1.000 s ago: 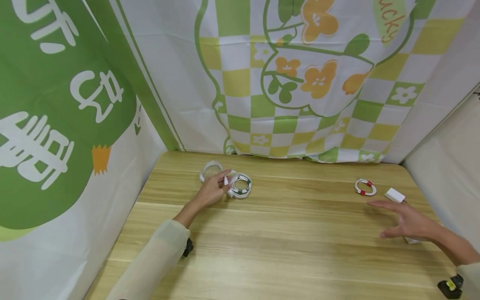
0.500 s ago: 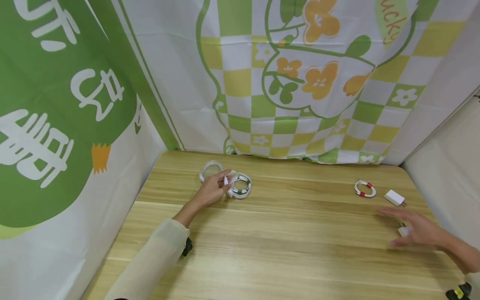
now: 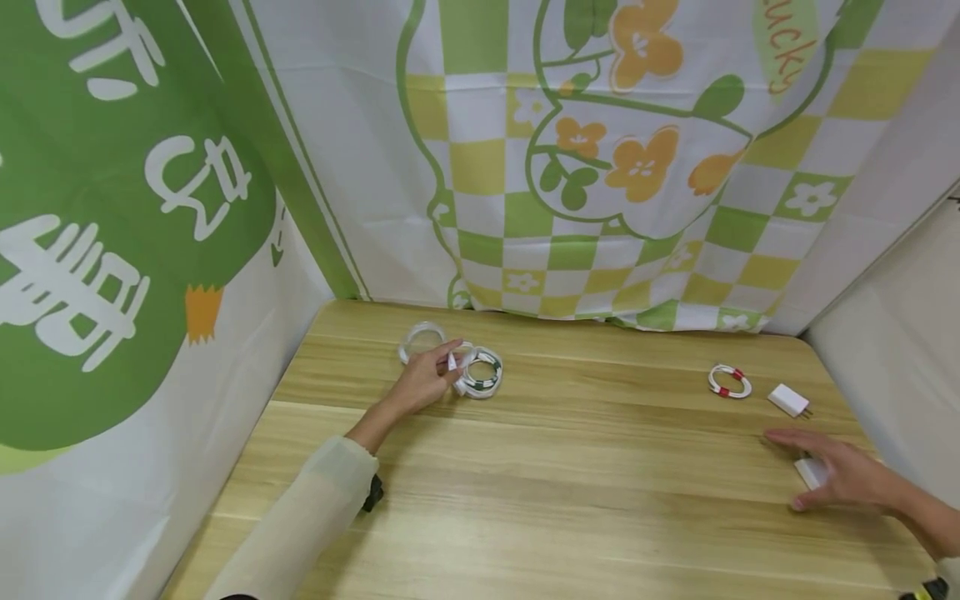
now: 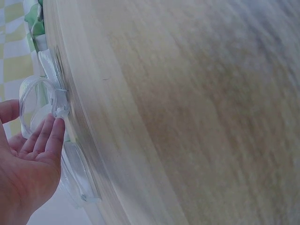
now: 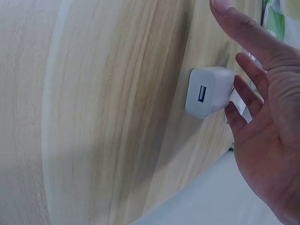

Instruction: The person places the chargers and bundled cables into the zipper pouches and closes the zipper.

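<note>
In the head view my left hand (image 3: 422,382) holds a clear round plastic piece (image 3: 467,353) between thumb and fingers. Just right of it lies a coiled white cable (image 3: 495,372) with green ties, ringed by clear plastic. Another clear plastic ring (image 3: 424,325) lies behind the left hand. The left wrist view shows the clear round piece (image 4: 54,93) at the fingertips. My right hand (image 3: 847,473) is over a white charger (image 3: 812,472), fingers and thumb spread around it. Seen from the right wrist, the charger (image 5: 200,91) stands on the table with its USB port showing; the thumb is apart from it.
Farther back on the wooden table (image 3: 585,467) lies a coiled white cable (image 3: 729,395) with red ties. A second white charger (image 3: 787,400) lies beside it, prongs toward me. Printed cloths (image 3: 480,167) hang behind the table and on its left.
My right hand has moved right and toward me, from beside the back charger to over the front one. The left hand has stayed in place with the clear plastic piece.
</note>
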The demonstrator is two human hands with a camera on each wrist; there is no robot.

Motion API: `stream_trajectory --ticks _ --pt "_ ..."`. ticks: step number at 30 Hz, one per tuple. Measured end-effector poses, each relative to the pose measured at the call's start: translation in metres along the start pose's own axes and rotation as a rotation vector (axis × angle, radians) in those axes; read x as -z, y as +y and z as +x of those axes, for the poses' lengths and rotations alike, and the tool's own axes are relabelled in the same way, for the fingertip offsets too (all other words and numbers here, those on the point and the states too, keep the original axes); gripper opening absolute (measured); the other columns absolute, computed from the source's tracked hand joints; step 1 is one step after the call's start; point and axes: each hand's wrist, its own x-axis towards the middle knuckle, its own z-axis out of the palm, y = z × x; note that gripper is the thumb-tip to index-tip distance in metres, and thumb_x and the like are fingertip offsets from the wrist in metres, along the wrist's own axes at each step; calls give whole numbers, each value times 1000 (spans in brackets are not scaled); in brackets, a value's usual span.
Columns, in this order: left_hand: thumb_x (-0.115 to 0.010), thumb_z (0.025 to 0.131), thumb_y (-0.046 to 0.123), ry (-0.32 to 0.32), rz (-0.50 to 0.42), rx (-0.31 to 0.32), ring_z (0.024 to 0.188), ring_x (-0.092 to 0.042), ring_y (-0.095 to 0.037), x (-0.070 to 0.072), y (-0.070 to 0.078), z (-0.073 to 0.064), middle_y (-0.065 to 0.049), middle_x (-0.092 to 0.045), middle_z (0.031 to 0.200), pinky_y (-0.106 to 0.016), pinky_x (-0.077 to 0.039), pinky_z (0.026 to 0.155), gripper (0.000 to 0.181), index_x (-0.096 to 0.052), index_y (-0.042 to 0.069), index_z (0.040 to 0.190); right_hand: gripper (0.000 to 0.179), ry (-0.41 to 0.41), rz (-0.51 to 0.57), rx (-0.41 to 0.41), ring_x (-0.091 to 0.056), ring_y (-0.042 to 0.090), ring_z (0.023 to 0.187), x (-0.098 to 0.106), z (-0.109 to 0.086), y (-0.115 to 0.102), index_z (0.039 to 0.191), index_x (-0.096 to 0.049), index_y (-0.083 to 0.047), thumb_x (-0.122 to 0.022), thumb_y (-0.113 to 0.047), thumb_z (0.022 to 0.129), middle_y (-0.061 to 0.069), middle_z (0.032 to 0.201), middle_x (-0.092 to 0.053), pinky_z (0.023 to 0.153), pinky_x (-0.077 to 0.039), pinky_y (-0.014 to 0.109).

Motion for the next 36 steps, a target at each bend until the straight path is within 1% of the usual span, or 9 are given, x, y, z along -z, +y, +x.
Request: stream_trajectory --ticks 4,9,14,17,20,24,26,33,36 --pt "-63 95 18 -5 -1 8 115 -63 -25 0 -1 0 -14 -63 129 -40 -49 98 59 -41 7 148 92 7 -4 2 -28 -15 132 -1 -4 4 133 -54 5 -94 -24 55 -14 142 -47 102 -17 1" --pt "-63 95 19 -2 24 11 115 -63 -25 0 -1 1 -13 -64 129 -40 -49 99 58 -42 9 148 93 14 2 38 -30 -13 133 -1 -9 8 132 -54 7 -95 -23 54 -13 143 -49 103 -19 2" --pt "-63 95 20 4 47 9 115 -64 -26 0 -1 1 -12 -64 128 -40 -50 98 57 -43 10 148 92 15 27 49 -31 -12 133 -3 -12 14 132 -54 8 -94 -18 54 -13 143 -48 100 -21 4" --pt "-63 95 20 4 48 2 114 -64 -26 0 0 1 -13 -64 129 -41 -50 98 57 -43 9 147 92 16 12 57 -31 -12 133 -4 -15 16 132 -54 8 -94 -18 54 -13 144 -48 99 -22 4" --pt "-63 94 20 4 58 -2 114 -64 -26 1 0 1 -13 -63 129 -40 -49 99 57 -44 8 147 91 7 8 41 -30 -13 132 -3 -17 16 133 -54 6 -94 -18 55 -13 143 -49 97 -22 4" --pt "-64 94 20 6 60 2 113 -65 -25 1 -1 1 -12 -63 129 -40 -50 98 57 -44 8 147 90 -2 3 -19 -32 -16 129 -2 -18 12 134 -54 3 -93 -18 56 -15 141 -51 91 -25 4" --pt "-64 94 21 6 58 3 112 -65 -25 1 -1 1 -12 -64 129 -40 -50 97 57 -45 9 146 89 -3 -9 -33 -31 -18 127 -1 -19 11 134 -55 1 -93 -19 57 -16 140 -51 88 -25 2" --pt "-65 94 22 16 55 -6 110 -66 -23 -1 -2 1 -12 -65 126 -40 -53 93 56 -47 8 145 85 15 -48 -9 -30 -19 128 -3 -18 14 130 -59 1 -93 -22 56 -15 140 -52 93 -22 2" --pt "-65 94 21 24 64 -10 108 -67 -22 -1 -2 1 -11 -66 125 -40 -53 92 55 -47 8 145 81 17 -58 -18 -29 -21 127 -3 -19 16 129 -61 -1 -92 -23 57 -17 142 -50 92 -22 0"
